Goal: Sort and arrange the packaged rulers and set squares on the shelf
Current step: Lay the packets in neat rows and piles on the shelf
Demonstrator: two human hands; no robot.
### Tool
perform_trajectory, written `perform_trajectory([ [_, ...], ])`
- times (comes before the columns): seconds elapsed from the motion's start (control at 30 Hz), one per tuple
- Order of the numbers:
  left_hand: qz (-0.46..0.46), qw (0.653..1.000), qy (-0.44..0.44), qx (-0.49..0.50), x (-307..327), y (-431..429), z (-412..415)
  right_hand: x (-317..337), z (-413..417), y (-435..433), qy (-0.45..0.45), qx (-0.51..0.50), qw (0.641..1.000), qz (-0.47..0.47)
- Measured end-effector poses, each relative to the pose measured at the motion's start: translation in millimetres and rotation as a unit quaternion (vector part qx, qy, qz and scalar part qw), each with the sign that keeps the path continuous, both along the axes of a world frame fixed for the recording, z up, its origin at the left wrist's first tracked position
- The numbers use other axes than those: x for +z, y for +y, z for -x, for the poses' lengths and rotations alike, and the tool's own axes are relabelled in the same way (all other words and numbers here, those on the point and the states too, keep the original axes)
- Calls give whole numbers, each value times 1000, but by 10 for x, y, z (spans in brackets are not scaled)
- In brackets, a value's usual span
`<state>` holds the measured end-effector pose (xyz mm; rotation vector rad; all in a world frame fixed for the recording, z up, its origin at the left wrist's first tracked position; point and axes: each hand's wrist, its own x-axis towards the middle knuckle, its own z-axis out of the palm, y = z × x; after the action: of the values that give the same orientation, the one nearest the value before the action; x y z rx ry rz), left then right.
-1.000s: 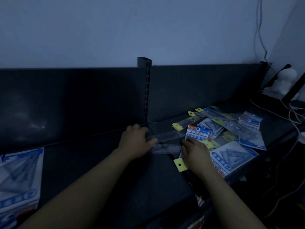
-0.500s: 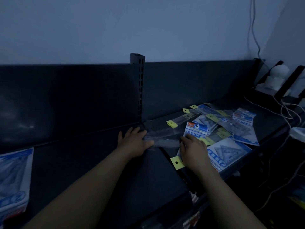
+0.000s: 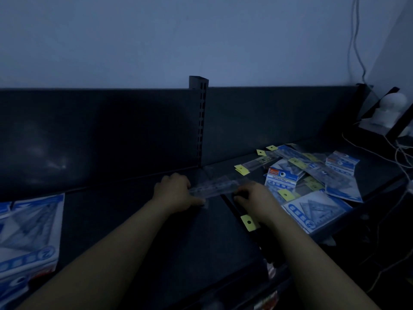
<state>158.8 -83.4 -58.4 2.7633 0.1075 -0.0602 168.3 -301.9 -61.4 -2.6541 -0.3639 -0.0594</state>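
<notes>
Our left hand (image 3: pixel 175 193) grips the left end of the clear packaged rulers (image 3: pixel 218 186), thumb along the near edge and fingers curled over the top. Our right hand (image 3: pixel 257 199) curls its fingers down over the other end, so both hands are clamped on the same long bundle. A second ago the right hand lay flatter, with its fingers spread toward the blue GEOMETRIC pack (image 3: pixel 282 176). Since then it has closed on the bundle, and both hands have drifted a little leftward relative to the slotted upright (image 3: pixel 201 121). The bundle lies crosswise on the dark shelf (image 3: pixel 156 231), just in front of the foot of that upright, straddling the line where the two bays meet. We cannot tell in this dim light whether it is lifted or only sliding. A yellow hang tab (image 3: pixel 249 222) pokes out beside the right wrist, and we cannot say which pack it belongs to. We judge that the rulers are being squared up and drawn out of the mixed pile (image 3: pixel 312 173) on the right toward the barer left bay. There a large set-square pack (image 3: pixel 29 231) already lies at the far left. Most of the pile is not yet sorted.
</notes>
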Motion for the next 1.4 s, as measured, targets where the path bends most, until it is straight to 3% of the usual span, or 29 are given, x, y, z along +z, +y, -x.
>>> perform_trajectory([
  [0.13,89,996,15,17,23,-35,-10,95,-25,71,-12,-13,997,-69],
  [0.33,177,982,-16,61,143,204,59,89,-65,194,19,-17,995,-93],
  [0.47,256,961,-43,100,133,401,135,69,-100,454,32,-18,996,-78],
  [0.7,273,949,-67,143,135,711,264,-100,-253,877,49,26,998,41],
  [0.93,294,940,-65,161,135,861,341,-94,-270,833,89,34,984,-150],
  [1.1,308,939,-53,143,154,840,407,-81,-268,832,91,-13,977,-193],
  [1.4,307,935,-88,151,273,929,716,23,-119,1072,41,9,965,-259],
])
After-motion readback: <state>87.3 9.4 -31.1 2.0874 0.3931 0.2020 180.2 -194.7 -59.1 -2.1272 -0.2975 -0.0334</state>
